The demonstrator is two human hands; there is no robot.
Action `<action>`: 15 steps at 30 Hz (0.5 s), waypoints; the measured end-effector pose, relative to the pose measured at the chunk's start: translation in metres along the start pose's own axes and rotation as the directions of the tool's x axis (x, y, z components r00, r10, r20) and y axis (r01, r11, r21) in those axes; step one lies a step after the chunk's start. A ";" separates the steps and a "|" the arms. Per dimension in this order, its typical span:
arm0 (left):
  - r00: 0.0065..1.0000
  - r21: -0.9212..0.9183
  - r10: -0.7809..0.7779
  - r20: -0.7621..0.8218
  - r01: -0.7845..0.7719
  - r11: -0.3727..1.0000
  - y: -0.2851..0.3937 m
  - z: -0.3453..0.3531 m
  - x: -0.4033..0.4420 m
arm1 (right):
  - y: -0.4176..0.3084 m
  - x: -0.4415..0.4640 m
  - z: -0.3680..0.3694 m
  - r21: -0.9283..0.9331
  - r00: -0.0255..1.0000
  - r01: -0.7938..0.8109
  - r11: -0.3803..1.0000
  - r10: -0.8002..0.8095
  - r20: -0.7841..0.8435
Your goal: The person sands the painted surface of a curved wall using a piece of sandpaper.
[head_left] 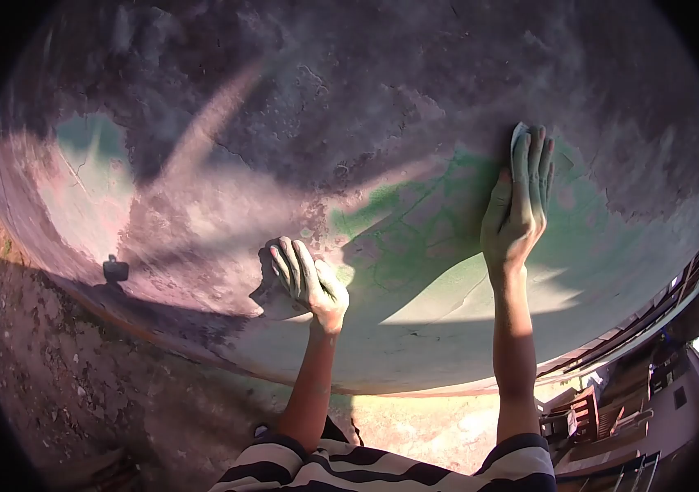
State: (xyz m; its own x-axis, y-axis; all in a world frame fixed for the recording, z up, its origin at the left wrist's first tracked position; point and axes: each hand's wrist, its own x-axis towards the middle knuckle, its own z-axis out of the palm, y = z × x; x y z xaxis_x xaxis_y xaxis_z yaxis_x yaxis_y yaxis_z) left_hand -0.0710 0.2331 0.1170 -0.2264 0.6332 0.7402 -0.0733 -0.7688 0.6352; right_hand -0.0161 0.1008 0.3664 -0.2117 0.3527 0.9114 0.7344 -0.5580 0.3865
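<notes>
In front of me stands a wall (415, 353) with worn, patchy paint in dull purple-grey, pink and green. My right hand (520, 205) lies high on it, fingers straight and close together, pressing a thin pale sheet (519, 134) against the surface. Only the sheet's edge shows past the fingertips, so its kind is unclear. Lower and to the left, my left hand (310, 279) rests on the wall with its fingers extended and slightly bent. Nothing shows in it, though its palm is hidden. Pale dust coats the fingers of both hands.
Rough, debris-strewn ground (71, 361) runs along the wall's foot at lower left. A small dark box-like shape (116, 269) is on the wall at left. Wooden furniture (585, 414) stands at lower right. Sunlight and shadows cross the wall.
</notes>
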 end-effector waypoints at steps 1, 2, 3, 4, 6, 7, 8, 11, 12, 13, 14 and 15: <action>1.000 0.015 -0.006 0.031 0.006 1.000 0.000 -0.002 0.000 | 0.008 0.018 -0.007 0.038 0.990 -0.129 0.991 0.131 -0.056; 0.994 0.081 -0.039 0.103 0.031 0.996 0.002 -0.004 -0.001 | 0.002 0.021 -0.005 0.072 0.974 -0.195 0.978 0.201 -0.106; 0.994 0.087 -0.048 0.094 0.040 0.995 0.003 -0.005 0.000 | -0.007 0.021 -0.002 0.109 0.951 -0.257 0.960 0.271 -0.151; 0.992 0.138 -0.026 0.124 0.009 0.990 0.004 -0.006 0.001 | -0.015 0.005 0.007 0.043 0.977 -0.185 0.982 0.188 -0.100; 0.979 0.199 -0.020 0.204 -0.022 0.980 0.003 -0.010 0.001 | -0.042 -0.052 0.019 0.000 0.993 0.015 1.000 -0.015 0.118; 0.961 0.196 -0.059 0.271 0.005 0.981 0.004 -0.017 0.000 | -0.055 -0.072 0.017 0.038 0.953 0.133 0.990 -0.138 0.271; 0.956 0.181 -0.056 0.289 0.003 0.983 0.004 -0.018 0.000 | -0.050 -0.074 0.015 0.057 0.935 0.199 0.978 -0.207 0.287; 0.911 0.178 -0.013 0.412 -0.066 0.982 -0.003 -0.030 0.005 | -0.013 -0.036 0.003 -0.017 0.990 0.065 0.998 -0.063 0.126; 0.908 0.173 -0.018 0.418 -0.061 0.983 -0.003 -0.032 0.006 | -0.008 -0.014 -0.002 0.082 0.993 -0.101 0.991 0.105 -0.052; 0.904 0.164 -0.021 0.427 -0.055 0.985 -0.003 -0.032 0.006 | -0.005 0.000 -0.009 0.242 0.917 -0.358 0.902 0.389 -0.092; 0.904 0.160 -0.023 0.427 -0.051 0.986 -0.003 -0.031 0.005 | -0.010 0.010 -0.012 0.360 0.824 -0.476 0.803 0.550 -0.136; 0.905 0.165 -0.033 0.424 -0.041 0.986 -0.003 -0.031 0.006 | -0.012 0.004 -0.007 0.361 0.829 -0.472 0.804 0.544 -0.129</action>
State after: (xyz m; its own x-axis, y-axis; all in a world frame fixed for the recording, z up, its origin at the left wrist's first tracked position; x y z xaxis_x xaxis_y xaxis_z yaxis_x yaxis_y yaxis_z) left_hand -0.1018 0.2360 0.1128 0.2091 0.6365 0.7424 0.0969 -0.7689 0.6319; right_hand -0.0303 0.1036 0.3668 0.1408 -0.1078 0.9842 0.9235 -0.3441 -0.1698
